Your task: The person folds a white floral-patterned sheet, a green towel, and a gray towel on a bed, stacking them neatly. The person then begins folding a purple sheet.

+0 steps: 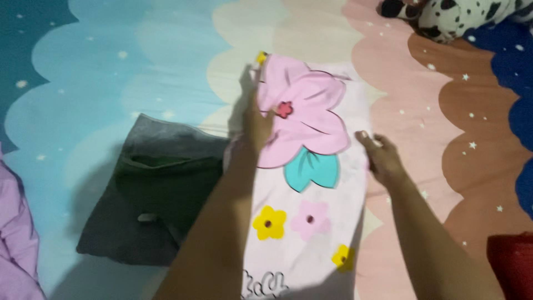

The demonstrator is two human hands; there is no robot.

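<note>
A pale pink cloth [311, 183] printed with a big pink flower, a teal leaf and small yellow and pink flowers lies lengthwise on a pastel scalloped mat. My left hand [257, 130] pinches the cloth's left edge beside the big flower and lifts it a little. At the cloth's right edge my right hand [380, 155] presses flat, fingers spread toward the flower. Both forearms reach in from the bottom of the view.
A folded dark grey garment [150, 194] lies left of the cloth. Lilac fabric [16, 239] shows at the left edge, a red thing [513, 264] at the bottom right, a black-spotted white plush toy [455, 16] at the top right.
</note>
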